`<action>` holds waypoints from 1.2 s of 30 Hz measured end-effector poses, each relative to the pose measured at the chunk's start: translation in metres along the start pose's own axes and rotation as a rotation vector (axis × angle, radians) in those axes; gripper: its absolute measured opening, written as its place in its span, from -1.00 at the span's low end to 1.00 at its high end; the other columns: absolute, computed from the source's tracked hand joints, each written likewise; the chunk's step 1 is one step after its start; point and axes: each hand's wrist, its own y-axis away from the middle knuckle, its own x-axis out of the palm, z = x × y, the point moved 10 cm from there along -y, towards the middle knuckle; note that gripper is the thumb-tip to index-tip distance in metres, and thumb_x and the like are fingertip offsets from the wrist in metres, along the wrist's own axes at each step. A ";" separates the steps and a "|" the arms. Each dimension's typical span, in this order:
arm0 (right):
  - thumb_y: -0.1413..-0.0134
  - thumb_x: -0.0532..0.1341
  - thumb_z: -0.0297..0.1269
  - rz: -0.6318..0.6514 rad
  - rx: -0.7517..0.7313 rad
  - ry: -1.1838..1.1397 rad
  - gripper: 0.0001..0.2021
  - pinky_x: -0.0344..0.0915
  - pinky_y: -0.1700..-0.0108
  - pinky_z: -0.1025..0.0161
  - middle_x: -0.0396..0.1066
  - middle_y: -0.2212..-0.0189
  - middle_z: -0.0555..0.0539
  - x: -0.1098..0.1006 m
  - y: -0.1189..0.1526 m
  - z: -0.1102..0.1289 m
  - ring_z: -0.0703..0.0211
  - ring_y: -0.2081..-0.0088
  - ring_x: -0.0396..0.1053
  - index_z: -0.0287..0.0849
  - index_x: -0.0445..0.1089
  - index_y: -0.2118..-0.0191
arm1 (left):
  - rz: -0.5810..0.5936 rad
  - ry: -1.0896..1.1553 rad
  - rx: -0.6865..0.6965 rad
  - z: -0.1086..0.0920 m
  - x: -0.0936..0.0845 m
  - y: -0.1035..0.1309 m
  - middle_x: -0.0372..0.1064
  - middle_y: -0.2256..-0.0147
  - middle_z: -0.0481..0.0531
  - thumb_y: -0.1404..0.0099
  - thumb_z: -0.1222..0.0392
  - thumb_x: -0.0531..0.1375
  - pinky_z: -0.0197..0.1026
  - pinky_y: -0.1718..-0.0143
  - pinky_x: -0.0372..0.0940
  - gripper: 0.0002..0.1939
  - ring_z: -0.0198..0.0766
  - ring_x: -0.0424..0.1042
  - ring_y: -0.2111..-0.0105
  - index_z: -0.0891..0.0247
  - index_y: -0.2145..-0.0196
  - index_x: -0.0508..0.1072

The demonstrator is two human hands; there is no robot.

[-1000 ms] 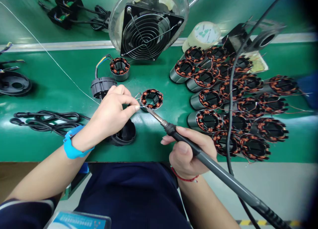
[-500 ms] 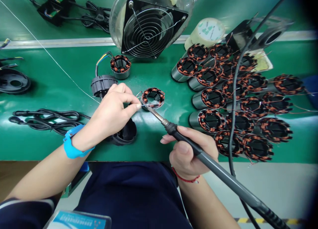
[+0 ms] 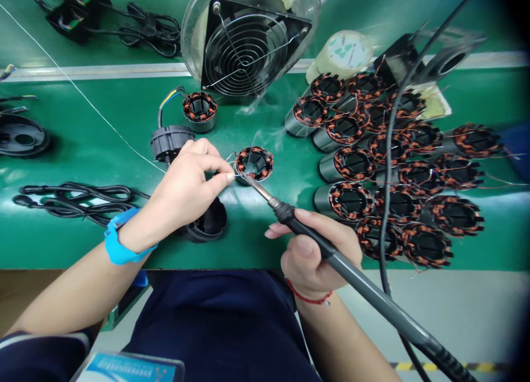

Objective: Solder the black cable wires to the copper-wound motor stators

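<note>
My right hand grips a soldering iron, whose tip touches the left rim of a copper-wound stator. Between thumb and forefinger, my left hand pinches a thin solder wire close to that tip. The wire trails away to the upper left. Smoke rises from the contact point. Part of a black round housing lies beneath my left hand, and a ribbed black cap sits just behind it. Another stator with coloured leads stands farther back.
A fan with a wire guard stands at the back. Several wound stators crowd the right side, with a black cable hanging across them. Coiled black cords lie on the left of the green bench.
Smoke has drifted up from the stator toward the fan. Both hands and the iron hold nearly the same position; the whole view has shifted slightly.
</note>
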 end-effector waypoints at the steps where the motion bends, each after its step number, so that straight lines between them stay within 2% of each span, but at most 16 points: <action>1: -0.25 0.22 -0.24 -0.018 -0.010 0.006 -0.73 0.43 0.61 0.31 0.54 0.47 0.00 -0.001 0.000 0.001 0.22 0.54 0.51 -0.12 0.45 -0.03 | -0.001 0.001 0.003 0.000 0.000 0.000 0.29 0.39 -0.04 -0.23 0.27 0.21 0.01 -0.06 0.19 -0.85 -0.26 0.27 0.28 0.24 0.45 0.56; 4: -0.25 0.22 -0.27 -0.054 -0.012 0.053 -0.70 0.49 0.54 0.27 0.55 0.38 -0.03 -0.002 -0.003 0.002 0.20 0.49 0.53 -0.07 0.42 -0.08 | 0.003 0.000 0.001 0.000 0.000 -0.001 0.29 0.39 -0.04 -0.23 0.26 0.21 0.00 -0.05 0.19 -0.86 -0.25 0.27 0.28 0.24 0.44 0.56; 6: -0.25 0.21 -0.28 -0.014 0.033 0.068 -0.65 0.54 0.45 0.22 0.56 0.25 -0.07 0.004 -0.008 -0.002 0.16 0.40 0.56 -0.03 0.36 -0.14 | 0.005 -0.003 0.000 0.000 0.000 -0.001 0.29 0.39 -0.04 -0.24 0.25 0.21 -0.01 -0.05 0.19 -0.86 -0.25 0.27 0.28 0.24 0.44 0.56; 11: -0.34 0.09 -0.31 0.179 0.163 0.045 -0.59 0.56 0.12 0.11 0.50 0.03 -0.07 0.027 -0.029 -0.014 0.12 0.16 0.57 0.08 0.18 -0.25 | 0.009 -0.011 0.011 0.000 0.000 -0.002 0.29 0.39 -0.03 -0.25 0.24 0.20 0.00 -0.06 0.17 -0.84 -0.25 0.27 0.27 0.24 0.42 0.58; 15: -0.26 0.16 -0.35 0.364 0.126 0.177 -0.57 0.42 -0.14 0.01 0.47 -0.03 -0.10 0.046 -0.043 -0.012 0.04 -0.08 0.43 0.00 0.20 -0.22 | 0.011 -0.006 0.019 0.001 0.000 -0.002 0.30 0.38 -0.03 -0.26 0.24 0.20 -0.03 -0.02 0.19 -0.85 -0.24 0.27 0.27 0.23 0.41 0.58; 19: -0.21 0.17 -0.37 0.400 0.129 0.255 -0.53 0.38 -0.13 -0.02 0.48 0.02 -0.09 0.051 -0.041 -0.016 0.03 -0.06 0.43 -0.04 0.18 -0.23 | 0.000 0.019 0.026 0.000 -0.001 -0.002 0.30 0.39 -0.04 -0.25 0.26 0.20 -0.03 -0.01 0.20 -0.85 -0.25 0.28 0.28 0.23 0.42 0.57; 23: -0.22 0.15 -0.38 0.403 0.126 0.264 -0.58 0.38 -0.08 0.01 0.53 0.11 -0.05 0.052 -0.039 -0.015 0.07 0.04 0.49 -0.04 0.22 -0.18 | -0.014 0.032 0.039 -0.002 -0.001 0.000 0.31 0.39 -0.03 -0.25 0.29 0.20 -0.03 0.01 0.22 -0.85 -0.25 0.30 0.27 0.23 0.43 0.57; 26: -0.23 0.11 -0.41 0.374 0.142 0.268 -0.65 0.36 -0.10 0.04 0.56 0.15 -0.03 0.052 -0.047 -0.016 0.11 0.05 0.50 -0.04 0.26 -0.12 | -0.033 0.069 0.052 -0.001 -0.003 0.001 0.34 0.38 -0.02 -0.27 0.25 0.20 -0.09 0.09 0.28 -0.85 -0.24 0.34 0.27 0.24 0.42 0.56; 28: -0.20 0.08 -0.45 0.374 0.158 0.278 -0.63 0.34 -0.11 0.04 0.56 0.12 -0.02 0.055 -0.055 -0.021 0.11 0.03 0.50 -0.04 0.27 -0.10 | -0.108 0.091 0.050 0.003 -0.013 0.002 0.37 0.30 0.01 -0.30 0.24 0.16 -0.14 0.15 0.32 -0.84 -0.25 0.37 0.25 0.24 0.34 0.56; 29: -0.17 0.06 -0.48 0.388 0.160 0.280 -0.60 0.34 -0.11 0.03 0.55 0.09 -0.03 0.059 -0.058 -0.025 0.10 0.02 0.49 -0.03 0.26 -0.10 | -0.172 0.094 0.048 0.006 -0.022 0.004 0.38 0.21 0.05 -0.30 0.25 0.14 -0.16 0.16 0.34 -0.82 -0.24 0.38 0.21 0.24 0.24 0.55; 31: -0.08 0.04 -0.51 0.444 0.151 0.263 -0.53 0.31 -0.13 0.01 0.52 0.03 -0.04 0.069 -0.062 -0.033 0.07 -0.03 0.47 -0.03 0.24 -0.11 | -0.296 0.087 0.044 0.009 -0.039 0.009 0.30 -0.03 0.14 -0.27 0.29 0.12 -0.17 0.13 0.36 -0.64 -0.21 0.37 0.09 0.26 -0.03 0.43; 32: -0.04 0.04 -0.52 0.480 0.142 0.241 -0.50 0.30 -0.14 0.00 0.51 0.00 -0.05 0.074 -0.062 -0.037 0.07 -0.06 0.45 -0.04 0.23 -0.12 | -0.320 0.088 0.033 0.011 -0.044 0.011 0.22 -0.11 0.19 -0.25 0.29 0.13 -0.17 0.11 0.37 -0.54 -0.19 0.36 0.02 0.28 -0.12 0.34; 33: -0.03 0.03 -0.52 0.518 0.130 0.211 -0.48 0.29 -0.15 0.00 0.49 -0.03 -0.06 0.080 -0.062 -0.041 0.06 -0.09 0.43 -0.05 0.22 -0.13 | -0.301 0.099 0.009 0.012 -0.046 0.013 0.19 -0.13 0.23 -0.24 0.28 0.13 -0.17 0.10 0.37 -0.48 -0.17 0.35 -0.01 0.31 -0.17 0.27; 34: -0.03 0.02 -0.52 0.555 0.118 0.179 -0.48 0.28 -0.15 0.00 0.48 -0.05 -0.07 0.085 -0.061 -0.044 0.06 -0.11 0.42 -0.05 0.21 -0.14 | -0.234 0.114 -0.028 0.014 -0.042 0.013 0.22 -0.11 0.24 -0.26 0.25 0.14 -0.16 0.10 0.36 -0.49 -0.16 0.36 0.00 0.32 -0.17 0.25; 36: -0.08 0.02 -0.50 0.609 0.102 0.124 -0.50 0.27 -0.14 0.00 0.47 -0.06 -0.09 0.091 -0.058 -0.049 0.06 -0.12 0.41 -0.06 0.20 -0.15 | -0.013 0.107 -0.111 0.014 -0.026 0.016 0.37 0.05 0.16 -0.31 0.16 0.12 -0.15 0.12 0.35 -0.61 -0.17 0.41 0.10 0.30 -0.08 0.32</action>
